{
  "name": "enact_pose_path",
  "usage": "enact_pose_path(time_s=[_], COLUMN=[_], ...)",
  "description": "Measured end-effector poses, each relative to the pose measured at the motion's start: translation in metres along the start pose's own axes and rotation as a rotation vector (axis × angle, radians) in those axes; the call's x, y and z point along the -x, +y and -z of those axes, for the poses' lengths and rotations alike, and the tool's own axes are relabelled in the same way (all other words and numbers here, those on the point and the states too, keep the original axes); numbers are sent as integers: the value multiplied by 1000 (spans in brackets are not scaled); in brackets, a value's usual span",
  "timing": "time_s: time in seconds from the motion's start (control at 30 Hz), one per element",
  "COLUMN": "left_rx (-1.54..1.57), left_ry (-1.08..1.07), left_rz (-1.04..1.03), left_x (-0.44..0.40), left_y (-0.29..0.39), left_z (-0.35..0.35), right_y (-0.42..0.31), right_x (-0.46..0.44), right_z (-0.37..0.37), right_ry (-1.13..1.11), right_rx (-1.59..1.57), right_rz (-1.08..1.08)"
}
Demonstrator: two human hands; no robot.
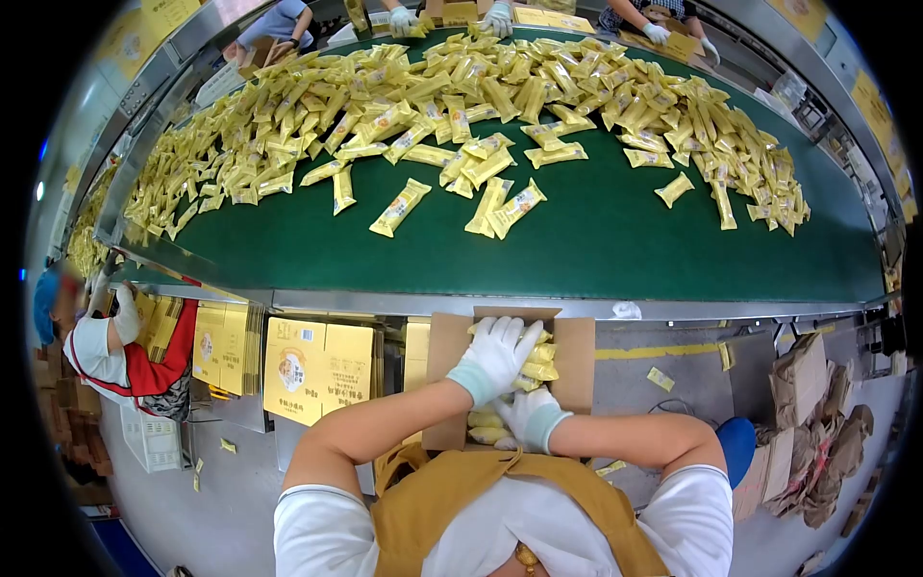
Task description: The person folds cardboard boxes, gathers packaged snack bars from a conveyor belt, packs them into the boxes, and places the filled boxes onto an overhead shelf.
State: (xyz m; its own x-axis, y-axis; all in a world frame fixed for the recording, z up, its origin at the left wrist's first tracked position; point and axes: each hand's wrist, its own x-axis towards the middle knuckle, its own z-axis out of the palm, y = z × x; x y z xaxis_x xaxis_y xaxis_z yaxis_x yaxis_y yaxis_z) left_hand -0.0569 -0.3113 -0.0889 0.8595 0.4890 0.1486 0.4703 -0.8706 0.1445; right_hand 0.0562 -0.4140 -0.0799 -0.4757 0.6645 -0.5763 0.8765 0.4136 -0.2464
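In the open box (575,365): packets (541,363), partly covered | left hand (497,356): laid over packets, grip cannot be told | right hand (532,418): reaching among packets, grip cannot be told | step: apparently seating packets | next: likely calls for light, even pressure.

gry flr (226,514) | yel flr line (663,352) | grn tbl (327,252) w/ metal edge (385,302)

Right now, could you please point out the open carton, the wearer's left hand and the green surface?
Open carton (576,365): head view, right-side flap.
Left hand (496,352): head view, gloved back.
Green surface (577,258): head view, bare near part.
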Motion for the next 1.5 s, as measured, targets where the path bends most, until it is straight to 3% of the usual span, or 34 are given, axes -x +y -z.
enact_pose_path(time_s=[0.1,0.17,0.23,0.33,0.4,0.47,0.53,0.6,0.67,0.73,0.77,0.83,0.87,1.0,1.07,1.17,1.2,1.27,1.3,1.4,1.5], left_rx=[-92,11,24,159,397,955,1020,668,401,246,118,81,68,-6,-57,-110,2,132,74,-82,-77], left_ry=[-271,-498,-633,-841,-1003,-848,-537,-165,80,104,-45,-129,-166,11,114,145,135,163,200,261,28], left_rz=[40,105,24,-77,-126,58,227,458,585,611,740,760,751,549,429,265,263,224,276,530,576], left_x=[-8,-21,-29,-40,-57,-64,-76,-99,-128,-151,-162,-167,-164,-128,-94,-49,-38,-23,-17,0,21], left_y=[5,4,-2,-22,-55,-110,-161,-209,-254,-258,-252,-255,-256,-249,-232,-205,-195,-189,-189,-203,-233], left_z=[-24,-37,-12,37,98,147,151,119,64,50,45,35,30,5,1,3,8,24,37,45,34], right_y=[-12,-10,2,41,83,120,153,168,170,158,154,149,152,187,198,220,225,231,225,242,239], right_x=[-7,-13,-14,11,29,29,-6,-59,-114,-146,-155,-165,-163,-130,-94,-52,-42,-27,-17,-30,-29], right_z=[12,18,29,109,157,174,186,182,192,205,209,209,205,156,144,117,110,100,106,76,75], right_ry=[-87,-144,-132,-328,-146,258,501,720,581,560,540,496,507,634,583,611,632,674,752,970,778], right_rx=[144,198,275,-55,-560,-849,-642,-378,-313,-203,-166,-94,-40,140,176,143,90,-17,11,-337,-307], right_rz=[-77,-44,44,253,235,104,-58,-157,-270,-355,-393,-472,-420,-112,6,136,124,98,-4,-351,-581])
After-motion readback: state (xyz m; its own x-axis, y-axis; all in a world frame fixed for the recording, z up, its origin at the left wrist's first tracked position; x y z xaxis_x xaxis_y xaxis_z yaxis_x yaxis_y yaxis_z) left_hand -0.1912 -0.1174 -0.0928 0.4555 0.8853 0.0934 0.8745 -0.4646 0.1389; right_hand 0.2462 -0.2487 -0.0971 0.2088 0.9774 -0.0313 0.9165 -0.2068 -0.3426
